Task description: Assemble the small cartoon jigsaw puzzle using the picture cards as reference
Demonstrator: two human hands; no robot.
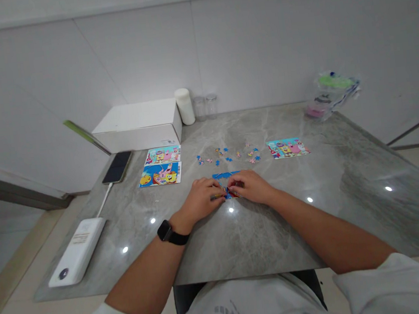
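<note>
A partly assembled blue puzzle lies on the grey marble table between my two hands. My left hand, with a black watch on its wrist, rests at the puzzle's left side, its thumb and forefinger pinched over the edge. From the right, my right hand bends its fingers over the puzzle, the fingertips together at a small dark piece. Both hands hide much of the puzzle. Beyond it, loose puzzle pieces are scattered. Two cartoon picture cards lie at the left, and another card at the right.
A white box, a white bottle and two clear glasses stand at the back. On the left are a phone and a white power bank joined by a cable. A plastic bag sits at the back right.
</note>
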